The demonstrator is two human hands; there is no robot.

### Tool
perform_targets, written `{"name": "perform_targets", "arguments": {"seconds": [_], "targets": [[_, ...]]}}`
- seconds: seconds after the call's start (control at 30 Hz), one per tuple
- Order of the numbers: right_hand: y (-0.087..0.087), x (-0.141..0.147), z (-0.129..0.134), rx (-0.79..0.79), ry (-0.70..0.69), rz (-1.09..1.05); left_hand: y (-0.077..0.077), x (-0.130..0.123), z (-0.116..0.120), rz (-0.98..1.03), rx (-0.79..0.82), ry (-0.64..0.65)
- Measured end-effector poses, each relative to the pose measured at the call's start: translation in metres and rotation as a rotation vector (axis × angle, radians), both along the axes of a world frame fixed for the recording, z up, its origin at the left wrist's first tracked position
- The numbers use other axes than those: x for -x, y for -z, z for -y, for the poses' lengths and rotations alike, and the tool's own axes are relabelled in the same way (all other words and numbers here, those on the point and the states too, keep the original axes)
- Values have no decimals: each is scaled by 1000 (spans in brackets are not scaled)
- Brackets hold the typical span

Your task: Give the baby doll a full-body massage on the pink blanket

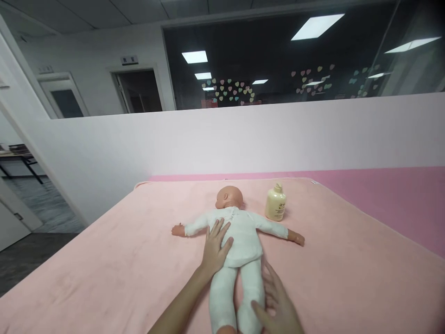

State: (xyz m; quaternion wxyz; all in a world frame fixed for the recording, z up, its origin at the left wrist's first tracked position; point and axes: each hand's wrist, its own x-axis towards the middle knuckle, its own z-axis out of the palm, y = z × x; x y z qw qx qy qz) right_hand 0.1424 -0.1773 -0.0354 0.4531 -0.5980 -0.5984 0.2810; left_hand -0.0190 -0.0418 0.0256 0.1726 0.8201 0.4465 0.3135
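Note:
A baby doll in white clothing lies face down on a pink blanket, its head away from me and turned to the left. Both of its arms stretch out sideways. My left hand rests flat on the left side of the doll's back, fingers spread. Beside the doll's right leg is my right hand, its fingers apart and its thumb over the leg near the knee. Part of that hand's fingers is hidden against the leg. A pale yellow pump bottle stands upright beyond the doll's right arm.
A white low wall rises behind the blanket, with a dark window above it. Pink surface shows past the blanket's right edge. At far left, a doorway opens onto a floor with a desk.

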Motion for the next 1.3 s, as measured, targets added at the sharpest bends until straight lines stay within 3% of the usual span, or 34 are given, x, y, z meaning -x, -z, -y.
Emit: {"name": "perform_targets", "arguments": {"seconds": [0.1, 0.17, 0.23, 0.3, 0.33, 0.4, 0.5, 0.6, 0.73, 0.8, 0.9, 1.03, 1.1, 1.2, 1.3], "targets": [[-10, -32, 1, 88, 118, -237, -1, -1, 3, 13, 40, 94], [-15, -48, 4, 154, 156, -263, -2, -3, 5, 5, 54, 154], [-27, -57, 5, 164, 198, -141, -4, -4, 5, 0, 62, 171], [-47, -55, -1, 60, 227, 71, -5, -6, 6, 1, 66, 159], [-58, -51, -7, -32, 205, 171, -5, -6, 6, 3, 66, 151], [-77, -39, -24, -182, 26, 333, -4, -7, 6, 13, 64, 138], [-88, -20, -54, -210, -203, 523, -5, -8, 8, 76, 48, 112], [-83, -12, -75, -78, -189, 597, -20, -4, 8, 252, -13, 20], [-77, -13, -81, -13, -168, 586, -57, 4, 8, 427, -66, -79], [-75, -14, -79, -2, -164, 572, -67, 6, 8, 291, 1, 32], [-77, -15, -76, 0, -155, 490, -62, 2, 8, -51, 119, 192], [-103, -29, -75, 24, -270, 126, -45, -9, 4, -239, 79, 140], [-123, -38, -81, 9, -239, 17, -44, -13, 3, -270, 50, 149], [-137, -43, -97, -80, -182, 173, -45, -14, 5, -297, 40, 153], [-121, -34, -115, -50, -264, 419, -44, -12, 10, -213, 40, 114]]}}
